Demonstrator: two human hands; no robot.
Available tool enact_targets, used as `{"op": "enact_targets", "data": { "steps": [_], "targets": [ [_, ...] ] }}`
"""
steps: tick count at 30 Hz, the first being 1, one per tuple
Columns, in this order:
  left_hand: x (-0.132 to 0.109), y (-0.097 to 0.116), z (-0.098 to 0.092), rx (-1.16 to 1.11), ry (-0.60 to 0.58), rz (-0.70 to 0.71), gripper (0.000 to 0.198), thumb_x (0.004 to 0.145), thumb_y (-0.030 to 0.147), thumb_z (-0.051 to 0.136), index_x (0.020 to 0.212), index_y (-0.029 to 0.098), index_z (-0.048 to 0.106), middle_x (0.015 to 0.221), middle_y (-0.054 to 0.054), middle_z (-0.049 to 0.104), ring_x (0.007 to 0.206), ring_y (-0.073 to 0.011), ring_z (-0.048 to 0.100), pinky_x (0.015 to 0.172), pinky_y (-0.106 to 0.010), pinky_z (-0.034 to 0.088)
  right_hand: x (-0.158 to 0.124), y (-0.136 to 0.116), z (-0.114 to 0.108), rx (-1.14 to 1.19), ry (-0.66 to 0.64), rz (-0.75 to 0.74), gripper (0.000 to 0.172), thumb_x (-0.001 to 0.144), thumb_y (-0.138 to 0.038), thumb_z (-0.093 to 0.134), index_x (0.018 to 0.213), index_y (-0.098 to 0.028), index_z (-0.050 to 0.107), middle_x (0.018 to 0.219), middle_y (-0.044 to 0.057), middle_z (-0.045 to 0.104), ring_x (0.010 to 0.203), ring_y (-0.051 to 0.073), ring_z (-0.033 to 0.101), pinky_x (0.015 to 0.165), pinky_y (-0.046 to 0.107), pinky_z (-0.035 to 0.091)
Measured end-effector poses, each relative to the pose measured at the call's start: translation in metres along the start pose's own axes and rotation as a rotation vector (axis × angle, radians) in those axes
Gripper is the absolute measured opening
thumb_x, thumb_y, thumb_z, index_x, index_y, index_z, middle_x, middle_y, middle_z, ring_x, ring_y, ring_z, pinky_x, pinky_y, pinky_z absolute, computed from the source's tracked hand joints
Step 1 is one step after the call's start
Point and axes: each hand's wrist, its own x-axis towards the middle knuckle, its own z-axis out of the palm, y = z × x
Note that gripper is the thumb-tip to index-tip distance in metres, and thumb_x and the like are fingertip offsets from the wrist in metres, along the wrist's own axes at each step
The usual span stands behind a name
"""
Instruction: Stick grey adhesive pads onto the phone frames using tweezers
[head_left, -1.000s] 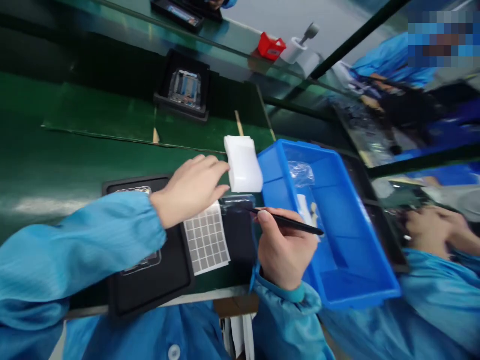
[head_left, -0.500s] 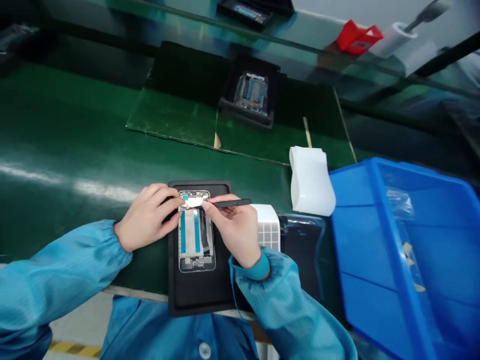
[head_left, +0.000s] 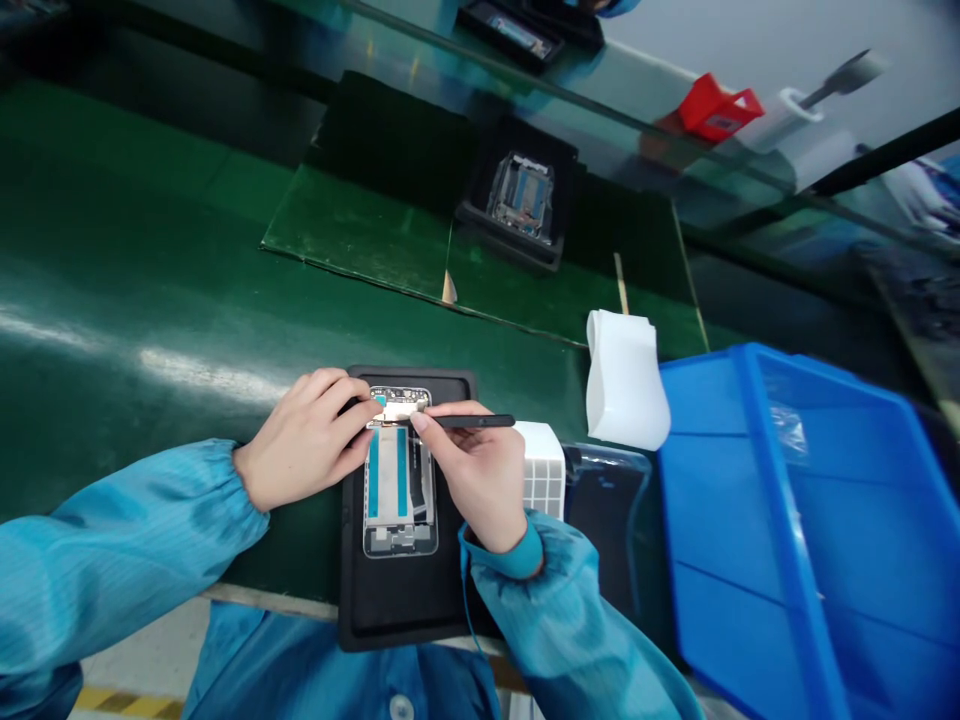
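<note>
An opened phone [head_left: 388,480], with blue strips down its middle and a circuit board at the top, lies in a black tray [head_left: 412,605]. The bent fingers of my left hand [head_left: 311,440] hold the phone at its upper left edge. A pair of black tweezers [head_left: 480,421] is pinched between the thumb and fingers of my right hand [head_left: 484,465]. Their tip reaches the bright metal plate [head_left: 400,411] near the phone's top, though my fingertips partly hide it.
To the right are a white sheet with grey squares [head_left: 544,480], a dark film [head_left: 604,520], a folded white sheet [head_left: 628,385] and a large blue bin [head_left: 716,520]. Another black tray [head_left: 510,245] holds a phone part farther back. A red holder [head_left: 716,105] stands beyond.
The whole view has shifted slightly. My hands, the tweezers and the phone keep nearly the same positions relative to each other. A bit of another person's sleeve now shows at the top.
</note>
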Motion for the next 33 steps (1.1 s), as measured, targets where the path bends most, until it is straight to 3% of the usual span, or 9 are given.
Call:
{"op": "enact_targets", "data": {
  "steps": [17,22,29,33],
  "targets": [
    [0.0,0.001,-0.001,0.031,0.011,0.014,0.025,0.096,0.023,0.051,0.113,0.015,0.067,0.112,-0.013,0.065,0.106,-0.0286,0.054,0.087,-0.044,0.05,-0.001,0.002,-0.001,-0.069,0.004,-0.016,0.014,0.077,-0.031,0.08,0.081,-0.02,0.073,0.077,0.003,0.075,0.066,0.018,0.071,0.059,0.03,0.059],
    [-0.002,0.003,-0.002,0.069,0.051,0.096,0.024,0.096,0.023,0.053,0.113,0.015,0.068,0.113,-0.012,0.066,0.109,-0.0283,0.056,0.089,-0.043,0.048,-0.003,0.0,-0.001,-0.108,-0.015,0.006,0.013,0.079,-0.031,0.078,0.083,-0.02,0.073,0.079,0.004,0.075,0.069,0.018,0.071,0.062,0.03,0.057],
    [-0.007,0.011,-0.006,0.208,-0.018,0.184,0.027,0.096,0.026,0.056,0.116,0.013,0.069,0.115,-0.012,0.068,0.107,-0.0291,0.059,0.087,-0.044,0.047,-0.003,0.002,0.0,-0.087,-0.018,-0.004,0.013,0.08,-0.031,0.077,0.084,-0.02,0.072,0.081,0.004,0.075,0.071,0.019,0.072,0.064,0.03,0.059],
    [-0.007,0.02,-0.009,0.337,-0.091,0.207,0.031,0.097,0.024,0.054,0.122,0.012,0.066,0.118,-0.013,0.068,0.108,-0.0298,0.059,0.089,-0.045,0.045,-0.001,-0.003,-0.007,-0.032,0.063,-0.048,0.013,0.08,-0.031,0.078,0.085,-0.021,0.072,0.084,0.003,0.075,0.075,0.018,0.073,0.069,0.03,0.062]
  ]
}}
